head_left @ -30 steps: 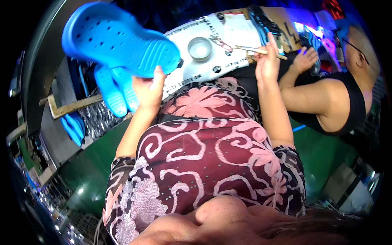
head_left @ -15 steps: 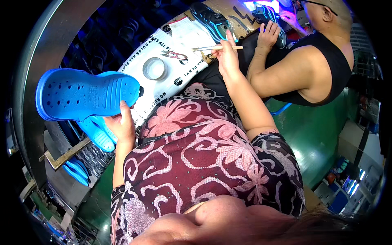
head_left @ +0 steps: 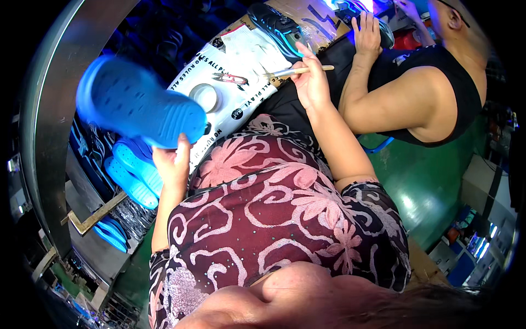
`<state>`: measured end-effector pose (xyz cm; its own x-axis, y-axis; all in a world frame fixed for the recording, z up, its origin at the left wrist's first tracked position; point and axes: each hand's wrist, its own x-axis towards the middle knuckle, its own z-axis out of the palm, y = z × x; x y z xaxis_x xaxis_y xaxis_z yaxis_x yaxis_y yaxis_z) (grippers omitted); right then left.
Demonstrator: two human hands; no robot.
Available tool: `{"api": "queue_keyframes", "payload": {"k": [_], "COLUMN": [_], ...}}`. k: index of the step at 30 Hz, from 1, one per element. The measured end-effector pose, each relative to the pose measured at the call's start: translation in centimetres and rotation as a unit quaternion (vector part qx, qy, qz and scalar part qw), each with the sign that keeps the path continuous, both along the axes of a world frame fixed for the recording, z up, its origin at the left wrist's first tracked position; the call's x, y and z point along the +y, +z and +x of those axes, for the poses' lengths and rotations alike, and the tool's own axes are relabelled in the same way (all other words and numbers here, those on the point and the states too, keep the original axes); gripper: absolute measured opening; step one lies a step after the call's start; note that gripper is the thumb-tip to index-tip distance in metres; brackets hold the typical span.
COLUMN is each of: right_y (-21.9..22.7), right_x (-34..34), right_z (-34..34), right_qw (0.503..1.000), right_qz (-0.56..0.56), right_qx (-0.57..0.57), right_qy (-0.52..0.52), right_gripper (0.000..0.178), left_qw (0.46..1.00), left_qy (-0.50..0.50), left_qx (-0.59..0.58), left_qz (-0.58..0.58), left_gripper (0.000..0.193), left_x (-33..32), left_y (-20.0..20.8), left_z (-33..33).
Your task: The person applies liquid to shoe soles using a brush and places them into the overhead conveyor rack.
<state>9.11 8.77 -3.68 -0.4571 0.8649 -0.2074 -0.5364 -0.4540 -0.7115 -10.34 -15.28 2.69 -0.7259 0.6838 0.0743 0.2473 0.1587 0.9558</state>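
My left hand (head_left: 174, 163) grips the heel end of a blue clog (head_left: 148, 107), its thumb on the ridged inside. The clog is held up at the left, toe toward the far left, slightly smeared by motion. In my right hand (head_left: 312, 85) a slim paintbrush (head_left: 301, 70) lies between the fingers, bristles pointing left over a white printed sheet (head_left: 244, 105). A small round cup (head_left: 205, 97) stands on that sheet between my hands. Beyond it lie red-handled thread snips (head_left: 233, 79).
A black and blue sports shoe (head_left: 276, 33) rests on a taped cardboard box (head_left: 312, 22) ahead. More blue clogs (head_left: 131, 181) lie below my left hand, near a metal frame (head_left: 52, 109). At the right a co-worker (head_left: 416, 98) in a black top handles another shoe.
The blue clog has swung right and its toe has tilted upward, with my left hand still on its heel. My right hand with the paintbrush has shifted slightly right and nearer.
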Motion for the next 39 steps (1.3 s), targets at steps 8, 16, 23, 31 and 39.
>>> {"api": "queue_keyframes", "payload": {"k": [8,16,23,31,39], "right_y": [2.1,0.9,-1.0,0.2,-0.3], "right_x": [-2.2,-3.8,-3.1,-6.0,-7.2], "right_z": [0.2,-0.3,0.1,-3.7,-4.2], "right_qw": [0.996,0.998,0.997,0.985,0.980], "right_qz": [0.001,-0.003,-0.015,-0.014,0.000], "right_qx": [0.067,0.007,0.021,-0.059,-0.100], "right_qy": [0.055,0.061,0.072,0.160,0.169], "right_gripper": [0.037,0.032,0.033,0.031,0.031], "left_qw": [0.893,0.797,0.952,0.833,0.821], "left_qy": [-0.203,-0.149,-0.137,0.142,0.135], "left_qx": [-0.387,-0.579,-0.241,0.294,0.263], "left_qz": [-0.106,-0.085,-0.128,-0.446,-0.489], "left_gripper": [0.034,0.030,0.045,0.045,0.025], "left_x": [11.9,14.8,-1.2,-18.3,-17.7], "left_y": [-2.8,-8.0,-3.2,-6.2,-6.4], "left_z": [-1.1,0.3,-4.2,-9.3,-10.3]}}
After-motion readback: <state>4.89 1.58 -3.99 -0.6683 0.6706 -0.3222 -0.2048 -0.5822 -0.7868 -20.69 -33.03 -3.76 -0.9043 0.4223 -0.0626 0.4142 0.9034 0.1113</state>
